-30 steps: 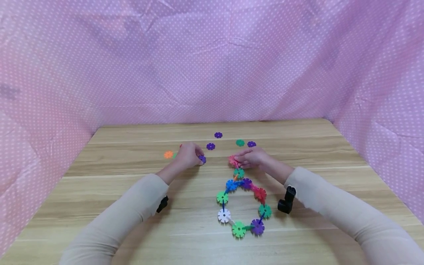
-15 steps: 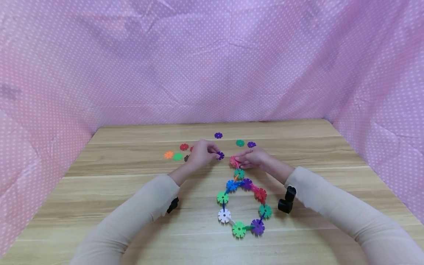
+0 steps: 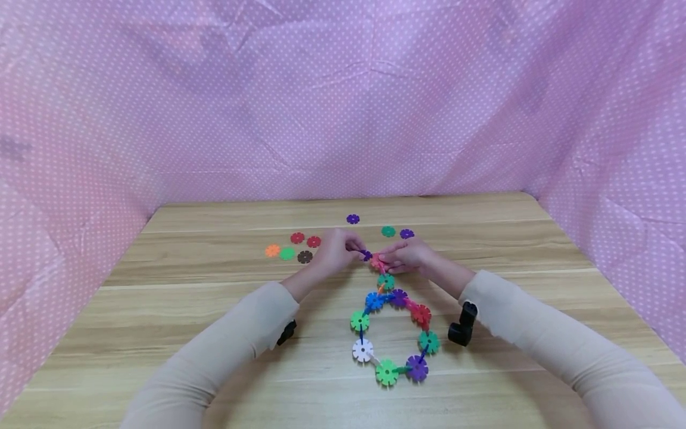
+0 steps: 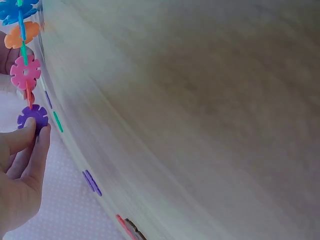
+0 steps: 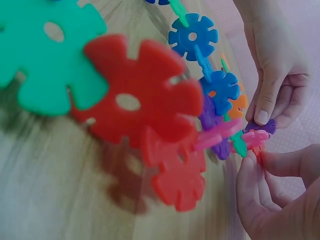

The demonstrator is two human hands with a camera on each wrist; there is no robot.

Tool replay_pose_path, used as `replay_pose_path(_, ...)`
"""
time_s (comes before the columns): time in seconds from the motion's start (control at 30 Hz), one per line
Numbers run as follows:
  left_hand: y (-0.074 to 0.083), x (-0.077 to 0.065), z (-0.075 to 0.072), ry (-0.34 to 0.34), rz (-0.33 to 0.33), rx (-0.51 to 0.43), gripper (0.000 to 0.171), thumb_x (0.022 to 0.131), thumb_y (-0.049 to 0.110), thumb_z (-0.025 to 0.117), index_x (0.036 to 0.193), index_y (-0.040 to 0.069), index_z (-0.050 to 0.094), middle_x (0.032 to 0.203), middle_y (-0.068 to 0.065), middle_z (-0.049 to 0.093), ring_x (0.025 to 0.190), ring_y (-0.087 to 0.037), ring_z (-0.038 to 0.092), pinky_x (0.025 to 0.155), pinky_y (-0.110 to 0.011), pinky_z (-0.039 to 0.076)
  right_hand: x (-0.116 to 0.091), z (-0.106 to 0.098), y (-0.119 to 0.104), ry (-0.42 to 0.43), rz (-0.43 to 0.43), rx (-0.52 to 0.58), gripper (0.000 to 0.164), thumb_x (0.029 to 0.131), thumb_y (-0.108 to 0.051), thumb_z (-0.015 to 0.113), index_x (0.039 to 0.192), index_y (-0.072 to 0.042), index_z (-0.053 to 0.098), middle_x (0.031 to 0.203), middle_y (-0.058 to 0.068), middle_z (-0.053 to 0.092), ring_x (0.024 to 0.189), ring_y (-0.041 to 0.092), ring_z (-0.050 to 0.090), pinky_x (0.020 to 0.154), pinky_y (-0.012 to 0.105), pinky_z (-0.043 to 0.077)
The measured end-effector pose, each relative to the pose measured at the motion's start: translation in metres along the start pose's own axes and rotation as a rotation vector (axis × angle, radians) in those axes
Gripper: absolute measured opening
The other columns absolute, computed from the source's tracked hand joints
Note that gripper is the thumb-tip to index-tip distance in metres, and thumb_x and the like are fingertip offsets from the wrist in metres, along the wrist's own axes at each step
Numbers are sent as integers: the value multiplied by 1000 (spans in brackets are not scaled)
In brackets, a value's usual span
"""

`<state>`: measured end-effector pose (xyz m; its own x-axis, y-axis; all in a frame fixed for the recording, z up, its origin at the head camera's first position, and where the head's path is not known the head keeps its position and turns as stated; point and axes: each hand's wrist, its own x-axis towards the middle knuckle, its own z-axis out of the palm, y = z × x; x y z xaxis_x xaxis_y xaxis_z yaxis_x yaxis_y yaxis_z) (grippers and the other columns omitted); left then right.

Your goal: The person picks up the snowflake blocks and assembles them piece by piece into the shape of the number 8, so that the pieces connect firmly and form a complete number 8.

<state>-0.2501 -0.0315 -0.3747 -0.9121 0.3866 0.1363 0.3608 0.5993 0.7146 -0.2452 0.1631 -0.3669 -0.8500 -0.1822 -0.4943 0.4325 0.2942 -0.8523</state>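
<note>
My left hand (image 3: 334,253) pinches a purple notched snowflake disc (image 4: 36,111) between thumb and fingers. Right beside it, my right hand (image 3: 409,255) holds the top end of a linked disc chain, where a pink disc (image 4: 25,75) and a red disc (image 5: 258,152) join. In the left wrist view the purple disc's edge meets the red one, in line with the chain. Below the hands, a green disc (image 3: 386,281) leads down to a closed ring of multicoloured discs (image 3: 417,368) lying on the table.
Loose discs lie flat on the wooden table (image 3: 214,345): orange (image 3: 273,251), light green (image 3: 287,254), brown (image 3: 305,257) and two red (image 3: 297,238) left of the hands. Behind are two purple (image 3: 353,219) and a green one (image 3: 388,231). Pink dotted cloth (image 3: 343,119) surrounds the table.
My left hand has carried the purple disc rightward to the chain's end, uncovering the red and brown discs. A loose purple disc behind it is no longer visible. The right hand has stayed put.
</note>
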Motion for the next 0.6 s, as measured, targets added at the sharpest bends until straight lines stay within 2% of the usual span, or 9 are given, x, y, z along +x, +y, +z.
replay_pose_path(0.23,0,3,3,-44,29,4,12,82,-5,69,83,6,75,85,-9,75,77,-17,70,69,-19,57,2,2,1,44,21,23,34,91,-1,61,124,9,58,69,-3,70,63,8,67,71,25,61)
replay_pose_path(0.47,0,6,4,-77,-29,-8,11,81,0,72,87,8,77,88,-7,76,80,-14,69,72,-20,58,4,5,5,65,-11,31,35,90,0,62,123,11,58,66,-5,69,61,5,65,68,25,61)
replay_pose_path(0.6,1,6,4,-99,-35,-21,10,81,1,73,87,8,77,87,-7,76,81,-17,69,71,-20,57,5,6,8,74,-13,67,36,90,0,62,123,13,57,63,-6,67,60,4,64,64,22,60)
